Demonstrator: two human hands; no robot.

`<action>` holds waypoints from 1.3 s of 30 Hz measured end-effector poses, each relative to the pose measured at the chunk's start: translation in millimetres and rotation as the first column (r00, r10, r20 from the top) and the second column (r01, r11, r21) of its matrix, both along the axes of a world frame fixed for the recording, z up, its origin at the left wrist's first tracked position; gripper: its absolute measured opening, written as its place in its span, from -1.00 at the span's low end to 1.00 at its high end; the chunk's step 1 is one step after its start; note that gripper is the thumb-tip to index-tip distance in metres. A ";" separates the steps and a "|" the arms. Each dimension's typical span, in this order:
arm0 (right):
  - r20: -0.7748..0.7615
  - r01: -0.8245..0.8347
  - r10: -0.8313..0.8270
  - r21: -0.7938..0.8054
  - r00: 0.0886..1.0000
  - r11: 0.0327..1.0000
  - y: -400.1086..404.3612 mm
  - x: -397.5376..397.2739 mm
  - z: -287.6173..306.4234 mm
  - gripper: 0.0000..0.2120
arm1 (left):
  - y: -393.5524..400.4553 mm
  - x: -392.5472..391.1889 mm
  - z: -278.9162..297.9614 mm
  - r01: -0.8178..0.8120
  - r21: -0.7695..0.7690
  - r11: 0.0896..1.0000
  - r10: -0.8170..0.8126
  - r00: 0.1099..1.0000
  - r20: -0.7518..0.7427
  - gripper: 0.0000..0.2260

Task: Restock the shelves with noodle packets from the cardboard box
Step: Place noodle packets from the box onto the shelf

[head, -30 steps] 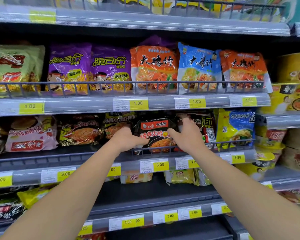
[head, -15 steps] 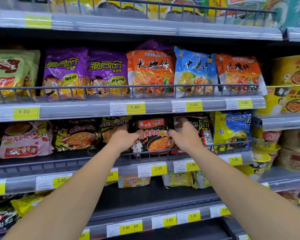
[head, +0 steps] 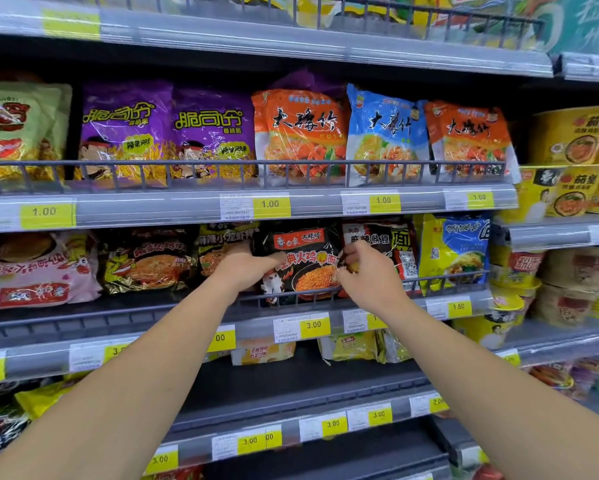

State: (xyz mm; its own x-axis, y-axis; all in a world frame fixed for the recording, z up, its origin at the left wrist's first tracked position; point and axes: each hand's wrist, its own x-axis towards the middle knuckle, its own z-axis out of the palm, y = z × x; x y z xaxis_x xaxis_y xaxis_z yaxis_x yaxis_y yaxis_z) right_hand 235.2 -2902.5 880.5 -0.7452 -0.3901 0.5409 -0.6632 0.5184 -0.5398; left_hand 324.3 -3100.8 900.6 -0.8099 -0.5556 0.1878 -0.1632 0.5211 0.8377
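Shop shelves stacked with bright noodle packets are filling the view, each tier fronted by a wire rail (head: 242, 164) and yellow price tags. On the middle shelf (head: 83, 318) a person is setting a black noodle packet (head: 303, 268) upright behind the rail, between other dark packets. The left hand (head: 246, 268) is gripping its left edge with curled fingers, and the right hand (head: 370, 275) is pinching its right edge. The step in hand looks like seating this packet in its row. Next, I judge, it is needing a push back until it is standing straight, then both hands are letting go and going back for more. The cardboard box is not showing in this view.
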 end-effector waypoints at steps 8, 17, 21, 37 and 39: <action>0.008 0.066 -0.066 0.007 0.998 0.998 8.2 13.6 -9.0 -0.66 | -9.5 20.7 -4.6 0.041 -0.026 0.999 -0.042 0.998 -0.043 -0.56; 0.124 0.015 -0.001 -0.109 0.992 0.994 -2.8 21.2 -6.7 -0.52 | -11.1 9.9 -5.3 0.014 0.138 0.990 0.011 0.983 -0.181 -0.79; 0.062 0.060 -0.064 0.070 0.996 0.996 -5.3 15.9 -15.1 -0.55 | -10.5 8.3 -7.3 -0.003 0.006 1.000 0.003 0.998 -0.068 -0.80; 0.027 0.020 -0.023 0.093 0.999 0.995 19.3 42.3 -17.7 -0.53 | 10.7 60.1 -0.3 -0.069 -0.223 0.972 0.046 0.993 -0.104 -0.66; 0.021 -0.001 -0.001 0.103 1.000 0.995 27.3 55.5 -19.9 -0.54 | 23.0 76.8 -3.8 -0.109 -0.243 0.964 0.071 0.984 -0.161 -0.68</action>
